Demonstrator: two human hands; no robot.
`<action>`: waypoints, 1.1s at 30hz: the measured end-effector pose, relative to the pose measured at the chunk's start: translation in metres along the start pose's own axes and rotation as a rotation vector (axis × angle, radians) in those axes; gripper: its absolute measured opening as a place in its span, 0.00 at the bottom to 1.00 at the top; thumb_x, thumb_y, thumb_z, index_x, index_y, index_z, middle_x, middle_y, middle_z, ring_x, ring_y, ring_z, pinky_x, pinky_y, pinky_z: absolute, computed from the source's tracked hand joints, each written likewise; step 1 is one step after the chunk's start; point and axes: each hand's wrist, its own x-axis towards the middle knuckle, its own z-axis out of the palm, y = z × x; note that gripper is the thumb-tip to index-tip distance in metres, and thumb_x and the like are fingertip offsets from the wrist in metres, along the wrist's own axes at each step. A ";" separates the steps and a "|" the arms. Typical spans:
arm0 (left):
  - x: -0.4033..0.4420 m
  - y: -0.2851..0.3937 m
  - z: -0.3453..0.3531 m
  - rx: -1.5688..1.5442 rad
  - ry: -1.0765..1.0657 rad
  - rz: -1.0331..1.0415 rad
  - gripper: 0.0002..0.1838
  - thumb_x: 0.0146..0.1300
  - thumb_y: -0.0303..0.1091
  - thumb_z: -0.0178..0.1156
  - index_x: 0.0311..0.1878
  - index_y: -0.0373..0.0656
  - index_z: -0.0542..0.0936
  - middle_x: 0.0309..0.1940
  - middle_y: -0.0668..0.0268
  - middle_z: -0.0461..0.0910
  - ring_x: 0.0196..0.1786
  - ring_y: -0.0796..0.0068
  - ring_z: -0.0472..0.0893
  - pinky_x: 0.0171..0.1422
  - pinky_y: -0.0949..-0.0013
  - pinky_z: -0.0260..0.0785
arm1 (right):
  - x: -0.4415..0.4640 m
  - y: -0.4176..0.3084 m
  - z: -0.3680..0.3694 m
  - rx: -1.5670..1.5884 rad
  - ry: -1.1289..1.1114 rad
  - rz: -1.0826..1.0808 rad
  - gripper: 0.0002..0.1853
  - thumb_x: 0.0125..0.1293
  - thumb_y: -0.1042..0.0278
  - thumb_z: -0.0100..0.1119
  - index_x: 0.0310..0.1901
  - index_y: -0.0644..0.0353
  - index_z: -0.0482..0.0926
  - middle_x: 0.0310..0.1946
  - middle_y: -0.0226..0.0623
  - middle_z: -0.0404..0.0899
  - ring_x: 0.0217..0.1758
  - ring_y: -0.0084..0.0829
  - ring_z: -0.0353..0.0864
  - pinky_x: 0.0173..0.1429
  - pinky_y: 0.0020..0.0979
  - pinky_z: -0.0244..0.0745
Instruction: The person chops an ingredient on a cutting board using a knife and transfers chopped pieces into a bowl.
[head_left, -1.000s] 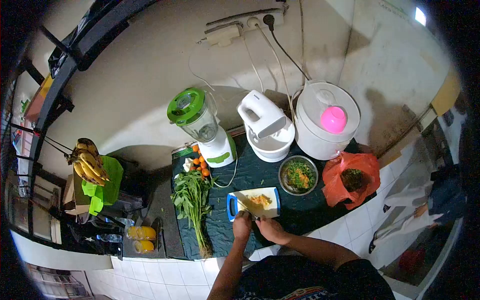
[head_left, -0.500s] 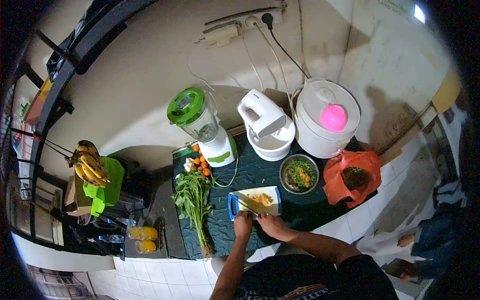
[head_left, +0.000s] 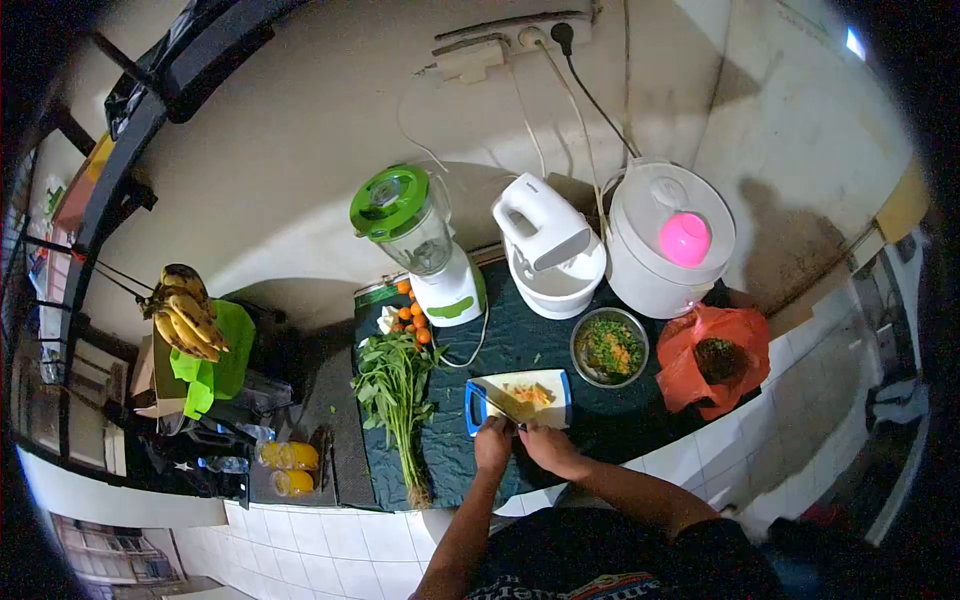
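A white cutting board with a blue edge [head_left: 556, 386] lies on the dark cloth, with chopped orange-yellow pieces [head_left: 533, 394] on it. A knife [head_left: 497, 405] slants over its lower left part, the blade pointing up and left. My right hand [head_left: 550, 448] is closed around the knife's handle end at the board's near edge. Close beside it, my left hand [head_left: 493, 445] has its fingers drawn together at the same edge; what they hold, if anything, is hidden. A metal bowl [head_left: 579, 370] of chopped greens and orange bits stands right of the board.
Leafy greens [head_left: 394, 390] with roots lie left, below several small orange vegetables [head_left: 412, 316]. Behind stand a blender [head_left: 440, 285], a hand mixer on its bowl [head_left: 545, 235] and a rice cooker [head_left: 640, 270]. A red plastic bag [head_left: 680, 365] sits right. Bananas [head_left: 187, 315] hang left.
The view has shifted slightly, so most things sit farther right. Both hands stay at the board's near edge. The person's legs and feet at the right are no longer clearly in view.
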 end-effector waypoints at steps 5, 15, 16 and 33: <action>0.000 -0.008 0.009 -0.011 0.032 -0.074 0.07 0.60 0.32 0.62 0.34 0.37 0.82 0.32 0.49 0.80 0.35 0.45 0.81 0.40 0.50 0.74 | 0.006 -0.009 -0.021 -0.085 0.002 0.031 0.23 0.73 0.51 0.48 0.41 0.69 0.75 0.29 0.55 0.83 0.32 0.54 0.85 0.36 0.52 0.80; -0.001 0.002 0.004 0.041 0.013 -0.065 0.07 0.60 0.32 0.62 0.34 0.37 0.83 0.33 0.50 0.80 0.35 0.45 0.81 0.39 0.50 0.75 | -0.020 0.006 -0.007 -0.009 0.005 -0.030 0.23 0.75 0.51 0.45 0.43 0.69 0.75 0.32 0.58 0.82 0.35 0.59 0.83 0.39 0.53 0.79; -0.002 0.004 0.002 0.037 0.022 -0.060 0.07 0.60 0.31 0.62 0.35 0.38 0.83 0.33 0.50 0.80 0.35 0.45 0.81 0.39 0.51 0.75 | -0.021 0.004 -0.008 0.015 -0.045 0.014 0.23 0.76 0.51 0.44 0.44 0.69 0.75 0.31 0.59 0.82 0.35 0.59 0.83 0.40 0.54 0.79; -0.006 0.000 0.004 -0.009 0.046 -0.060 0.05 0.60 0.30 0.62 0.34 0.38 0.82 0.33 0.52 0.80 0.35 0.47 0.81 0.38 0.51 0.74 | -0.029 -0.004 -0.019 0.034 -0.106 0.067 0.25 0.76 0.49 0.43 0.44 0.70 0.73 0.28 0.58 0.82 0.34 0.59 0.83 0.38 0.54 0.79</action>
